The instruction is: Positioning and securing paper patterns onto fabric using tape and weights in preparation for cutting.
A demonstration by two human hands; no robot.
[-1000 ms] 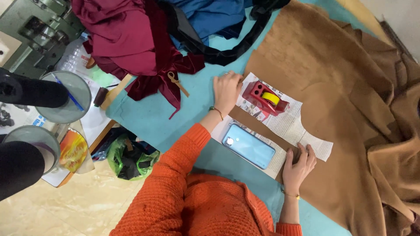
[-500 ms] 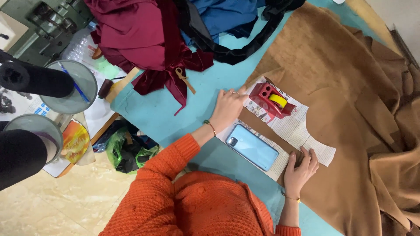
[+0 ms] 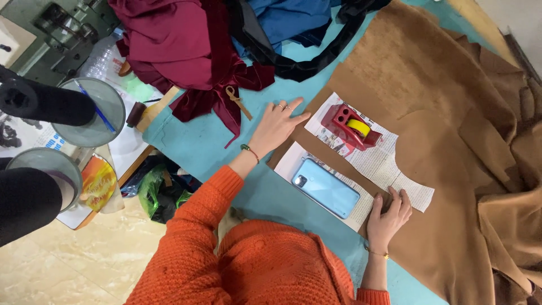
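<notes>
A wide sheet of brown fabric (image 3: 451, 186) is spread over the right half of a table covered in light blue (image 3: 203, 141), with folds bunched along its far right edge. At the top of the table a heap of dark red velvet cloth (image 3: 186, 51) is piled, with blue cloth (image 3: 293, 20) and a black strip (image 3: 305, 62) beside it. Two paper pattern pieces are laid on the brown fabric: the larger one (image 3: 384, 164) is weighted by a red tape dispenser (image 3: 347, 125) carrying a yellow roll, and the smaller one (image 3: 293, 161), nearer the body, is weighted by a light blue phone (image 3: 326, 187) lying face down.

The left hand (image 3: 275, 125) is held flat and open, fingers spread, pressed on the edge of the brown fabric just beside the tape dispenser; nothing is gripped by it. The right hand (image 3: 388, 213) is also laid open, palm down, with its fingertips on the lower end of the larger pattern piece and the fabric around it; nothing is clasped. Both arms are sleeved in orange knit.
</notes>
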